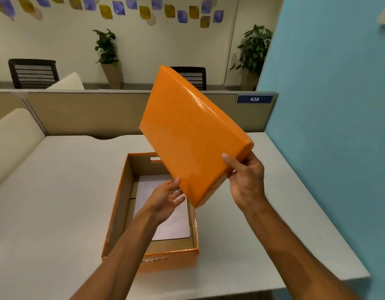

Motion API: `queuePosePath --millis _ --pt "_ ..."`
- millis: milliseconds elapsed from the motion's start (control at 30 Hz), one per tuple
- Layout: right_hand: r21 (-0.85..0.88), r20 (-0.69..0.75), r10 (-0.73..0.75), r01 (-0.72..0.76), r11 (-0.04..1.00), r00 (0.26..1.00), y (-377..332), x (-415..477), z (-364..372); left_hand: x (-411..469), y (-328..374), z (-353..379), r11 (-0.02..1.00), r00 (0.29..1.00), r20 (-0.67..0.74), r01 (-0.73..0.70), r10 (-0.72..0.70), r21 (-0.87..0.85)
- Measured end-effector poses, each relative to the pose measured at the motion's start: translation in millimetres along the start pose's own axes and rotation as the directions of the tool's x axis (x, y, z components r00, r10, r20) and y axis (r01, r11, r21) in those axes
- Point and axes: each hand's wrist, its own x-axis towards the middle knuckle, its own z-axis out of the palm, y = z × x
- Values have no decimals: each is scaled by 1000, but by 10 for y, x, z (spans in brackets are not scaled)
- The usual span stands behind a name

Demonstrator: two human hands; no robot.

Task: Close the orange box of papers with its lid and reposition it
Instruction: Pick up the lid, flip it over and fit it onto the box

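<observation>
The lid [193,135] hangs tilted above the open box [120,204], pinched at one corner by the right hand [245,180]. The left hand [167,200], fingers spread, seems only to touch its lower edge. That single grip could let the lid swing and catch the box wall.

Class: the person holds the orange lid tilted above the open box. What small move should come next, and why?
Probably level the orange lid over the open orange box. The right hand grips its near corner, the left hand is open at its lower edge, and the lid is tilted steeply above the box, where papers lie uncovered. It seems it must lie flat and squared up before lowering.
</observation>
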Motion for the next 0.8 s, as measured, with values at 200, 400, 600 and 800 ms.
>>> queuePosePath --millis 200,400,600,800 --pt "158 87 164 -176 972 983 -15 69 -68 -95 20 -141 999 995 -88 -44 43 -9" --pt "-11 197 248 -251 968 948 9 257 -350 -261 177 -351 964 959 -197 -159 201 211" --pt "-427 188 302 -199 882 935 142 393 -638 -488 308 -495 843 910 -251 -165 331 512" --pt "-551 230 342 -168 818 911 342 263 -611 -646 391 -587 797 885 -292 -131 362 590"
